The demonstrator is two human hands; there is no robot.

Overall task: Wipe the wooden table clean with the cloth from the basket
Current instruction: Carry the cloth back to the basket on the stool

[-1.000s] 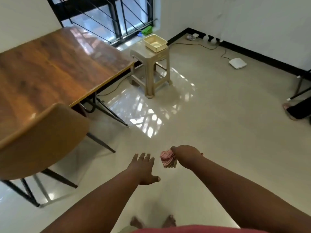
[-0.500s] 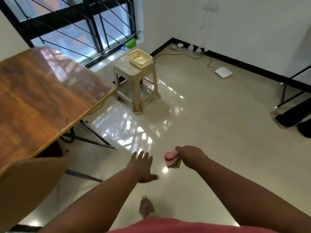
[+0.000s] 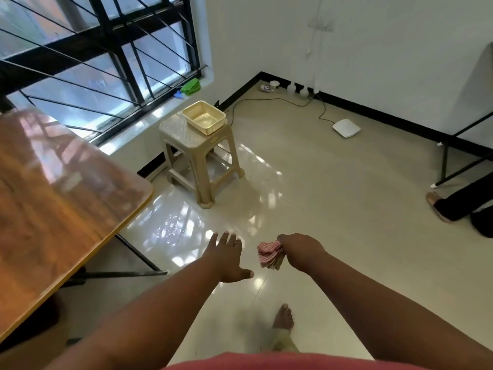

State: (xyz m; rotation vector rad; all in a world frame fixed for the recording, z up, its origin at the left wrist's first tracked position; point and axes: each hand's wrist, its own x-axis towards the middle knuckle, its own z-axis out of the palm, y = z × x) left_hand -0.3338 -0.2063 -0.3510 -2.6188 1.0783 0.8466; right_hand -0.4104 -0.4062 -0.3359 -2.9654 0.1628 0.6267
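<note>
My right hand (image 3: 301, 249) is closed on a bunched pink striped cloth (image 3: 270, 254), held over the floor in front of me. My left hand (image 3: 226, 256) hangs beside it, palm down, fingers spread, holding nothing. The glossy wooden table (image 3: 53, 198) fills the left side, well left of both hands. A shallow beige plastic basket (image 3: 204, 120) sits on a beige plastic stool (image 3: 197, 153) by the window, ahead of me; nothing shows inside it.
Black table legs (image 3: 133, 263) run under the table edge. A white flat device (image 3: 346, 128) with a black cable lies on the floor by the far wall. Another person's foot and dark trouser leg (image 3: 453, 206) are at the right. My bare foot (image 3: 283, 320) is below.
The view has moved forward toward the stool and basket; the chair has dropped out of view and the table has slid left. Both hands keep the same pose, cloth still held.
</note>
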